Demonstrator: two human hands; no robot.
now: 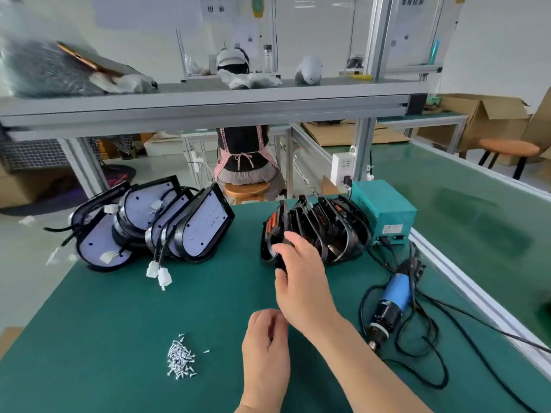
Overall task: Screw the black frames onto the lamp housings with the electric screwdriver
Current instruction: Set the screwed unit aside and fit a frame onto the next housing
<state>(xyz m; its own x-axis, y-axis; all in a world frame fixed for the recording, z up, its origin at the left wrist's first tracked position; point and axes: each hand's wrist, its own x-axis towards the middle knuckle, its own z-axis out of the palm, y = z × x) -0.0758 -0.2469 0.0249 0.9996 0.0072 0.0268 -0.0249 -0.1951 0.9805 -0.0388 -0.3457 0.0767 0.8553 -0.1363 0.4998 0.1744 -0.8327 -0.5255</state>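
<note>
Several lamp housings (202,228) with white LED panels and trailing white connectors lean in a pile at the back left of the green mat (119,323). A row of black frames (331,228) stands on edge at the back centre. My right hand (301,281) reaches to the nearest frame of that row, and its thumb and fingers pinch the frame's rim. Near the middle of the mat hovers my left hand (265,353), fingers curled, nothing visible in it. The blue and black electric screwdriver (390,305) lies on the mat to the right, untouched. A heap of small silver screws (180,357) lies front left.
A teal power box (384,210) stands behind the frames, and its black cables (429,332) loop around the screwdriver. An aluminium shelf (208,99) spans overhead. A person sits on a stool (246,190) beyond the table. The table's right edge (465,287) borders another green bench.
</note>
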